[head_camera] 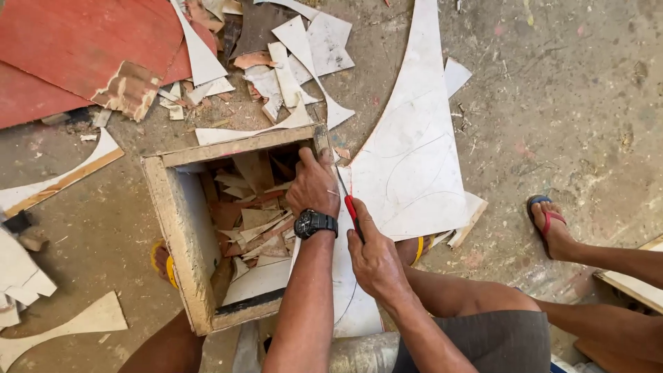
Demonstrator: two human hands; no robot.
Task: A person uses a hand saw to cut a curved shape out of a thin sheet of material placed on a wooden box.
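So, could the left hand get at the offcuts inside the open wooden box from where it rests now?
Probably yes: the left hand rests on the rim of the open-topped wooden box, and the scrap offcuts lie uncovered just below its fingers.

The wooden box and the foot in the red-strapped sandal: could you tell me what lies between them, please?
In the head view, a large white sheet marked with curved lines lies between the wooden box and the sandalled foot; beyond its edge, bare concrete floor.
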